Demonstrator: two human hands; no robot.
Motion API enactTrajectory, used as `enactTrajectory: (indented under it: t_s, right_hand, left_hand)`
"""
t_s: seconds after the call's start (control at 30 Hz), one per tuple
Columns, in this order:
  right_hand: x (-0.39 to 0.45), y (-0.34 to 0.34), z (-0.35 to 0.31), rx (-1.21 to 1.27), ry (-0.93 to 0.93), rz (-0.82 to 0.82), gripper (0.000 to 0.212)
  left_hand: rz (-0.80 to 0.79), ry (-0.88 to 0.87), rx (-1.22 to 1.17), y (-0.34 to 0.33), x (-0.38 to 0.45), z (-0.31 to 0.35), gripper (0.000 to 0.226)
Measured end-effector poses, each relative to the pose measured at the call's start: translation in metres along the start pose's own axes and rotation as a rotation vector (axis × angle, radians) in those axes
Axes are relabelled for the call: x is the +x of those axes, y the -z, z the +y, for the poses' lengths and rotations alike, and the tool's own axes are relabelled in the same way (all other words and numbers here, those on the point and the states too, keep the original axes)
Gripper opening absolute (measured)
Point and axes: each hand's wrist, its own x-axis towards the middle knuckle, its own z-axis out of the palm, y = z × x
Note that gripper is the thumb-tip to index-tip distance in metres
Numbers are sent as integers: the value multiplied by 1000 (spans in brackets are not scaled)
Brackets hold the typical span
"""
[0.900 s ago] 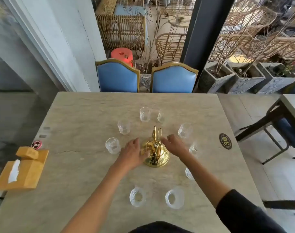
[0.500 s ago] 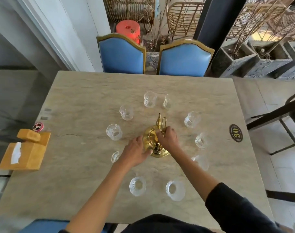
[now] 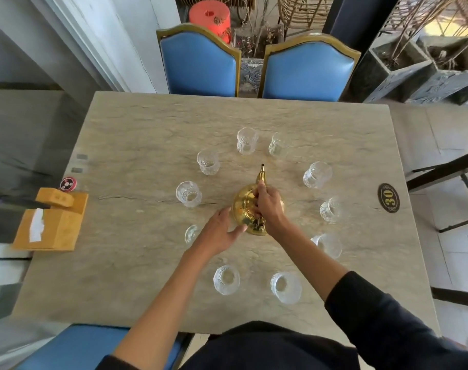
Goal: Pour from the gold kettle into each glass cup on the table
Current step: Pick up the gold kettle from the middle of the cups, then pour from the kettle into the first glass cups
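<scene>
On the marble table (image 3: 147,129), the gold kettle (image 3: 245,209) sits mid-ring of glass cups (image 3: 189,194). The right hand (image 3: 269,205) apparently grips its handle; the left hand (image 3: 219,231) rests open alongside. Lifting straight up would spare neighbouring cups.

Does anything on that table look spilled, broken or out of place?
Nothing stands out. The glass cups stand upright in a ring around the gold kettle, and no spill shows on the table.

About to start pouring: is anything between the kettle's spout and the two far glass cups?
Nothing visible. The gold kettle, gripped by the right hand, points its spout at bare table between the far cups.
</scene>
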Motion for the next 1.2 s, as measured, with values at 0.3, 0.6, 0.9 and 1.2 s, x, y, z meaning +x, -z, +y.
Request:
enactTrajectory:
  t_s: [0.3,0.6,0.9,1.2]
  right_hand:
    - [-27,4,-47,-69,61,9,44]
    - [-102,9,-90,-59,222,-39,46]
    - [-183,16,-82,-192,224,-56,42]
    - [-232,21,-40,-260,150,-94,50]
  left_hand:
    - [23,-23,-129,13,-6,8,68]
    - [130,-81,-373,26,-27,26,75]
    - [42,-52,-593,19,-48,18,131]
    - [-78,40,-566,-30,-92,-7,122]
